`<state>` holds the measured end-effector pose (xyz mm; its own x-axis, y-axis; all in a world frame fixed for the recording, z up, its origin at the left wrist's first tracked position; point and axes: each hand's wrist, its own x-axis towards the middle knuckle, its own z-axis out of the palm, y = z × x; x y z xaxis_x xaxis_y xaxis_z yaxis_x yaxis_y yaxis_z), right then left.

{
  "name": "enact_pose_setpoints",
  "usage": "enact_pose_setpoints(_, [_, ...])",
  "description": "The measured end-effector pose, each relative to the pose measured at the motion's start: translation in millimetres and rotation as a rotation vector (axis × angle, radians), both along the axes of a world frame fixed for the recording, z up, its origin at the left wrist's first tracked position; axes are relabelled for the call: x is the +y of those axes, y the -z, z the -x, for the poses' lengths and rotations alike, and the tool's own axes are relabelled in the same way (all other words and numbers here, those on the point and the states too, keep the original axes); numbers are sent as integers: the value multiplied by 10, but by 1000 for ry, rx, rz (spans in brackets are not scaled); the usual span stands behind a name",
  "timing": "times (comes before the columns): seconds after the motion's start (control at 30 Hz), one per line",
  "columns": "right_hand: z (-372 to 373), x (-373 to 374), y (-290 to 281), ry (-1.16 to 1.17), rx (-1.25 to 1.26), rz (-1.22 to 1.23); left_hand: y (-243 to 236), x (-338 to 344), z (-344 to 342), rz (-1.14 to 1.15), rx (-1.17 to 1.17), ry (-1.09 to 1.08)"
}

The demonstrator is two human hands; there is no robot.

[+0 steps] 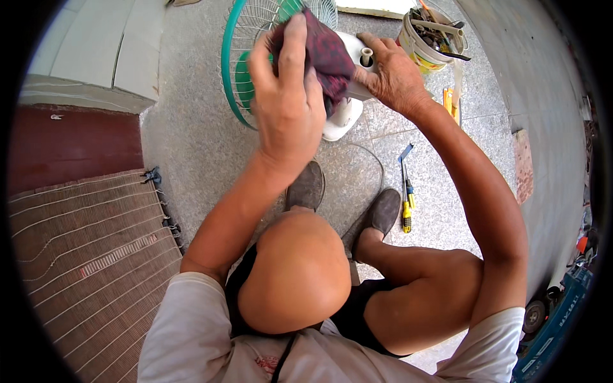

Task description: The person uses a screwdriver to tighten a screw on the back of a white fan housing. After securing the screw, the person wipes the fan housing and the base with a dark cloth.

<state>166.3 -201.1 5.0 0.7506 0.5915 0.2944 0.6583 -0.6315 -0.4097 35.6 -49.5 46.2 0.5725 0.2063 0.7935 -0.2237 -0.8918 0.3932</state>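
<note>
Screwdrivers (pixel 406 191): we see them on the floor right of centre, beside our shoes; a shifting foot could roll on one
Left hand (pixel 287 102): upper centre, fingers clamped on the dark red cloth (pixel 329 54), pressing it to the fan's white motor housing (pixel 348 102)
Right hand (pixel 396 76): fingers spread, gripping the housing by its knob
Risk: we judge cloth could snag the green-rimmed grille (pixel 239 57), tipping the fan
Bucket (pixel 429 45): top, holds tools
</note>
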Motion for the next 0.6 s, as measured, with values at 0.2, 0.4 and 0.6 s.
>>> enact_pose_setpoints(0.2, [23,50,-17,6,42,-25,318,79,-239,-423,345,-81])
enact_pose_setpoints(0.4, [35,50,-15,14,-25,-5,445,1,-74,-309,484,-100])
enact_pose_setpoints(0.6, [-36,55,58,15,2,-31,1202,-37,624,-52,931,-24])
